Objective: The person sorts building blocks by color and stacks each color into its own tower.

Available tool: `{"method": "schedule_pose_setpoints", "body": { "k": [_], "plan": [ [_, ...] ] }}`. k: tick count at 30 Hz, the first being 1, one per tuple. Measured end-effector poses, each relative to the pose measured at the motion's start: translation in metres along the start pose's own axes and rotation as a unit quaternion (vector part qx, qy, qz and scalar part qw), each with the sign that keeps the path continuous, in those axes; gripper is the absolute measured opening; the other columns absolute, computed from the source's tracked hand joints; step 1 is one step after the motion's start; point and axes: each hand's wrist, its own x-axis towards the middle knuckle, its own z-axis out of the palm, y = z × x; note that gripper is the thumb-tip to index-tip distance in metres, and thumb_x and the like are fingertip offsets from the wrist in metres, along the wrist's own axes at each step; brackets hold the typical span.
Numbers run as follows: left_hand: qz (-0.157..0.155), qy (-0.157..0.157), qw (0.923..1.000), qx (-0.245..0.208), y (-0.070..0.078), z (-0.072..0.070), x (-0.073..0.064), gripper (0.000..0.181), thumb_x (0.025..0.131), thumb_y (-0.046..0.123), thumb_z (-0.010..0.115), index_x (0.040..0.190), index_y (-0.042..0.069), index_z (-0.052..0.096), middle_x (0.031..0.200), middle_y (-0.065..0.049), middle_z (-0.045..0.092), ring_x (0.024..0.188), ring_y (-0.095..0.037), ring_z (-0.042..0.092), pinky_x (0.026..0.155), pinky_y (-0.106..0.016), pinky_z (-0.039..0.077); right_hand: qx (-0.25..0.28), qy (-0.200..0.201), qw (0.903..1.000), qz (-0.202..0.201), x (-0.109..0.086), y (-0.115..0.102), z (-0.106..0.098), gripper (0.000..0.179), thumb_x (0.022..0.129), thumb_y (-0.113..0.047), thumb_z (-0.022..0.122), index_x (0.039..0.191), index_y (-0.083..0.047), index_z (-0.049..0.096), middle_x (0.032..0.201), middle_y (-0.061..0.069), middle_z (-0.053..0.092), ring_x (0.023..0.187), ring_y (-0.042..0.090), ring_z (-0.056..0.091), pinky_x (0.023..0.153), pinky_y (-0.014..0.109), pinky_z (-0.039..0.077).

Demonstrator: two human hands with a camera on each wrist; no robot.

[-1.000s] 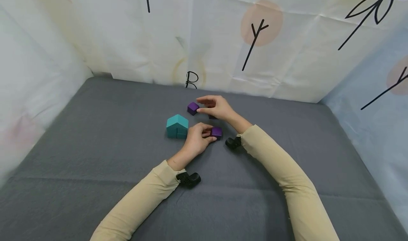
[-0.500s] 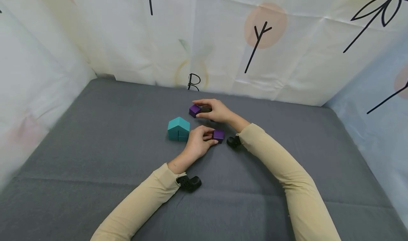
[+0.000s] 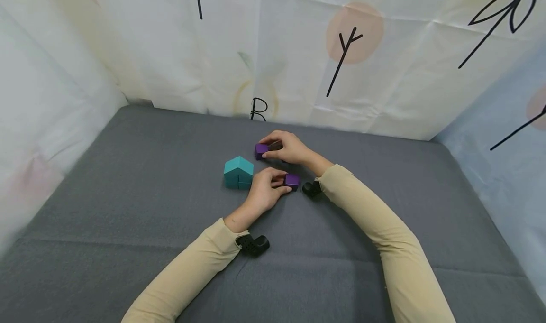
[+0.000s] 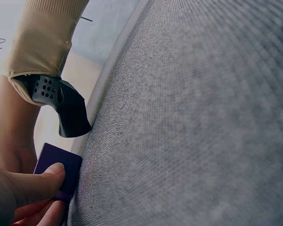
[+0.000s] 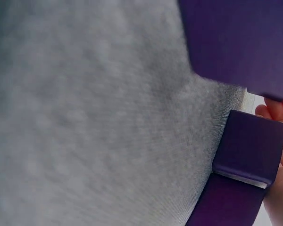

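Note:
My left hand (image 3: 265, 190) pinches a purple block (image 3: 292, 181) on the grey cloth. In the left wrist view its thumb lies across this block (image 4: 61, 165). Farther back, my right hand (image 3: 290, 147) has its thumb and fingers around a purple block (image 3: 261, 151), with a darker, shaded piece between its fingers. The right wrist view shows two purple blocks, one (image 5: 250, 146) above the other (image 5: 231, 202), with a thin pale line where they meet. A large purple face (image 5: 245, 42) looms close to that camera. My right palm side hides part of the blocks.
To the left of my left hand stands a teal house shape (image 3: 238, 173) of several blocks, with a peaked top. Grey cloth (image 3: 149, 195) covers the table. Printed white curtains (image 3: 298, 52) rise behind its far edge and at both sides.
My right hand has lowered and closed around the far purple block, which has turned from corner-on to nearly square. My left hand keeps its hold on the near block.

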Motion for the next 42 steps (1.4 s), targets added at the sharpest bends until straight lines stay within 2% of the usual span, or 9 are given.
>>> {"method": "schedule_pose_setpoints", "body": {
  "k": [4, 9, 16, 22, 32, 38, 42],
  "plan": [
    [0.004, -0.001, 1.0, -0.003, 0.001, 0.0, -0.001, 0.036, 0.084, 0.007, 0.073, 0.118, -0.001, 0.065, 0.116, -0.016, 0.062, 0.107, -0.026, 0.065, 0.088, -0.029, 0.056, 0.017, 0.013, 0.9998, 0.001, -0.005, 0.0, -0.003, 0.038, 0.088, -0.018, 0.071, 0.124, -0.007, 0.063, 0.123, 0.01, 0.06, 0.114, 0.024, 0.06, 0.099, 0.034, 0.049],
    [0.005, 0.002, 1.0, -0.003, -0.001, 0.0, -0.001, 0.036, 0.084, 0.007, 0.073, 0.118, -0.001, 0.065, 0.116, -0.016, 0.062, 0.107, -0.027, 0.065, 0.088, -0.029, 0.056, 0.064, 0.023, 0.9977, 0.001, -0.014, -0.001, -0.007, 0.039, 0.089, -0.016, 0.07, 0.126, -0.006, 0.061, 0.126, 0.012, 0.06, 0.117, 0.025, 0.06, 0.098, 0.037, 0.05],
    [0.014, 0.004, 0.9999, -0.001, -0.002, 0.001, 0.001, 0.037, 0.083, 0.006, 0.074, 0.118, -0.002, 0.065, 0.114, -0.017, 0.062, 0.106, -0.027, 0.066, 0.088, -0.03, 0.056, 0.136, 0.04, 0.9899, -0.003, -0.03, -0.002, -0.011, 0.039, 0.089, -0.009, 0.068, 0.127, 0.0, 0.058, 0.124, 0.018, 0.061, 0.114, 0.028, 0.061, 0.095, 0.037, 0.052],
    [0.015, 0.009, 0.9998, -0.001, -0.002, 0.002, 0.001, 0.038, 0.082, 0.006, 0.075, 0.118, -0.002, 0.065, 0.113, -0.019, 0.063, 0.105, -0.028, 0.066, 0.088, -0.031, 0.056, 0.169, 0.059, 0.9839, 0.013, -0.043, -0.003, -0.017, 0.04, 0.088, -0.006, 0.069, 0.125, 0.002, 0.058, 0.124, 0.02, 0.061, 0.115, 0.029, 0.06, 0.096, 0.035, 0.052],
    [0.023, 0.012, 0.9997, 0.001, -0.002, 0.003, 0.001, 0.037, 0.083, 0.004, 0.074, 0.118, -0.004, 0.065, 0.111, -0.02, 0.063, 0.104, -0.029, 0.066, 0.087, -0.031, 0.056, 0.183, 0.086, 0.9794, 0.006, -0.074, -0.003, -0.023, 0.04, 0.086, -0.001, 0.069, 0.124, 0.005, 0.057, 0.121, 0.024, 0.06, 0.113, 0.035, 0.059, 0.098, 0.038, 0.05],
    [0.03, 0.017, 0.9994, 0.0, -0.003, 0.003, 0.002, 0.036, 0.082, 0.004, 0.075, 0.116, -0.004, 0.066, 0.109, -0.019, 0.063, 0.103, -0.029, 0.067, 0.087, -0.03, 0.056, 0.171, 0.09, 0.9811, 0.013, -0.091, 0.001, -0.024, 0.039, 0.087, -0.003, 0.069, 0.124, 0.004, 0.057, 0.121, 0.022, 0.06, 0.111, 0.032, 0.06, 0.095, 0.036, 0.052],
    [0.023, 0.016, 0.9996, -0.003, -0.002, 0.004, 0.001, 0.037, 0.082, 0.004, 0.075, 0.117, -0.003, 0.066, 0.11, -0.019, 0.064, 0.104, -0.028, 0.066, 0.088, -0.029, 0.056, 0.164, 0.089, 0.9822, 0.022, -0.101, 0.004, -0.024, 0.04, 0.087, -0.004, 0.069, 0.124, 0.004, 0.057, 0.122, 0.021, 0.059, 0.112, 0.032, 0.06, 0.095, 0.037, 0.052]
  ]
}}
